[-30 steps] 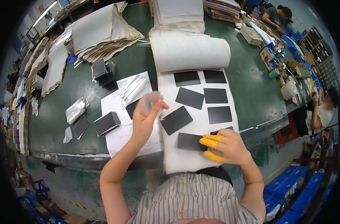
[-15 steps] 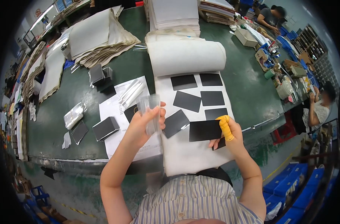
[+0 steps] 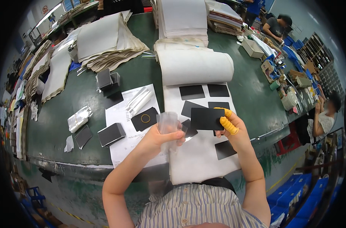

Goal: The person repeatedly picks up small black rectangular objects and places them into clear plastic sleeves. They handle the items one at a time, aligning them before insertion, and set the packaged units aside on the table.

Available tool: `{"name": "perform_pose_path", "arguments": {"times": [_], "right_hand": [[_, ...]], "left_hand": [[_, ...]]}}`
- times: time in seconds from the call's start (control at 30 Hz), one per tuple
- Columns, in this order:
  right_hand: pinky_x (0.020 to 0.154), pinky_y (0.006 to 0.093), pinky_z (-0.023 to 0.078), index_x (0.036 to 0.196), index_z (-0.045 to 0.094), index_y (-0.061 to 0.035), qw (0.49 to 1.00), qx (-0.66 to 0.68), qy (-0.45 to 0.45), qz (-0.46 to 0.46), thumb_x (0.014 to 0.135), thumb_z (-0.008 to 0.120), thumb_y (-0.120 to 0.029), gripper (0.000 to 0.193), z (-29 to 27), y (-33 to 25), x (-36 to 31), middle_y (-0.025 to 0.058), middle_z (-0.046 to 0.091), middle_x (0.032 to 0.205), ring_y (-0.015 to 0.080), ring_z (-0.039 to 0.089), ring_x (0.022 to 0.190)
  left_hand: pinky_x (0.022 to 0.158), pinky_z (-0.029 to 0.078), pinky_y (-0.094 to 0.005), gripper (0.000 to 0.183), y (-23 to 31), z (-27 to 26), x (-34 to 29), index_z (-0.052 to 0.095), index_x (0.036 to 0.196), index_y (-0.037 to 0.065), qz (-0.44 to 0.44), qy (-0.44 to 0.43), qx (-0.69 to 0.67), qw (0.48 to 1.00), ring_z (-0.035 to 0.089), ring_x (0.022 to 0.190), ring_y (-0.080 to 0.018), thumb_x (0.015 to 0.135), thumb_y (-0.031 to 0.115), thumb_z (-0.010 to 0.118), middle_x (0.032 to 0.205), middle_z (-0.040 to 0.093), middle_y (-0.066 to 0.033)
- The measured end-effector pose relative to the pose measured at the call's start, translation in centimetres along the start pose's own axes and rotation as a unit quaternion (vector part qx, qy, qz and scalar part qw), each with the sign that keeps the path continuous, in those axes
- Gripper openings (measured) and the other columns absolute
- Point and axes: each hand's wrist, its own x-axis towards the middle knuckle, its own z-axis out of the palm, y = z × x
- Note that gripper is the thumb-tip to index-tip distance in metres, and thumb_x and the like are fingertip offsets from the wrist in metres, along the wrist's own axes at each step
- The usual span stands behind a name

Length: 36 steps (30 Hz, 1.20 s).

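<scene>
My left hand (image 3: 157, 140) is closed round a bundle of clear plastic sleeves (image 3: 167, 121), thumb across the front. To its right, my right hand (image 3: 239, 131) pinches a plain black card (image 3: 205, 118) by its right end. Yellow finger cots (image 3: 228, 124) cover some fingers of that hand. The card is held up just right of the sleeves, with a gap between them. Beneath both hands lies a white sheet (image 3: 197, 163), where several black cards (image 3: 192, 92) are spread out; the held card and my hands partly hide some.
Left of my hands, a printed paper (image 3: 121, 147) carries clear film sleeves (image 3: 139, 100), a black card with a yellow ring (image 3: 145, 118) and a black card stack (image 3: 111, 134). Farther off stand paper piles (image 3: 182, 21) and a rolled-back sheet (image 3: 195, 66). Two people work at the right.
My left hand has moved right and slightly down with the sleeves, toward the card. My right hand has lifted the black card a little and tilted it more upright, uncovering a card below.
</scene>
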Motion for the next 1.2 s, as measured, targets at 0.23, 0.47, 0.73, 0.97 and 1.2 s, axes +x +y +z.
{"name": "perform_pose_path", "arguments": {"times": [0.23, 0.47, 0.73, 0.97, 1.2], "right_hand": [[0.063, 0.0250, 0.049, 0.126, 0.054, 0.0011, 0.990, -0.076, 0.016, -0.119, 0.098, 0.055, -0.016, 0.033, 0.9, -0.1, 0.0, 0.0060, 0.062, 0.097, 0.0125, 0.058, 0.070], [0.062, 0.0233, 0.049, 0.124, 0.057, 0.0043, 0.945, -0.183, 0.024, -0.271, 0.096, 0.058, -0.010, 0.031, 2.5, -1.0, -0.6, 0.0089, 0.065, 0.103, 0.0114, 0.059, 0.068], [0.061, 0.0234, 0.051, 0.120, 0.059, 0.0041, 0.910, -0.292, 0.037, -0.292, 0.093, 0.059, -0.005, 0.029, 2.8, -0.3, -0.2, 0.0111, 0.067, 0.100, 0.0125, 0.063, 0.067], [0.061, 0.0232, 0.051, 0.114, 0.064, 0.0011, 0.871, -0.423, 0.046, -0.247, 0.090, 0.064, -0.005, 0.025, 3.4, -1.5, -0.8, 0.0093, 0.067, 0.083, 0.0114, 0.062, 0.063], [0.058, 0.0260, 0.051, 0.122, 0.061, 0.0002, 0.865, -0.458, -0.046, -0.202, 0.090, 0.064, -0.006, 0.033, 5.0, -0.8, -1.3, 0.0141, 0.070, 0.089, 0.0129, 0.066, 0.062]], "left_hand": [[0.076, 0.052, -0.0315, 0.033, 0.1, 0.6, -0.1, 0.059, 0.103, 0.002, 0.012, 0.014, -0.012, 1.000, 0.066, 0.085, -0.0184, 0.078, 0.013, 0.078, 0.089, 0.068, -0.0093], [0.077, 0.052, -0.0331, 0.037, -0.7, 0.5, -0.1, 0.056, 0.093, 0.005, 0.063, 0.026, 0.076, 0.995, 0.067, 0.081, -0.0199, 0.068, 0.004, 0.083, 0.081, 0.068, -0.0103], [0.082, 0.051, -0.0311, 0.027, -0.5, 0.6, -0.3, 0.061, 0.090, 0.002, 0.077, 0.011, 0.123, 0.989, 0.067, 0.085, -0.0164, 0.072, 0.005, 0.081, 0.089, 0.069, -0.0087], [0.075, 0.049, -0.0264, 0.034, -0.8, 1.1, -0.6, 0.060, 0.100, 0.002, 0.062, 0.030, 0.112, 0.991, 0.064, 0.076, -0.0126, 0.074, 0.010, 0.081, 0.086, 0.068, -0.0057], [0.080, 0.049, -0.0292, 0.035, -1.3, 1.3, -0.8, 0.061, 0.102, 0.003, 0.113, 0.052, 0.193, 0.973, 0.063, 0.091, -0.0127, 0.074, 0.009, 0.081, 0.099, 0.065, -0.0074]]}}
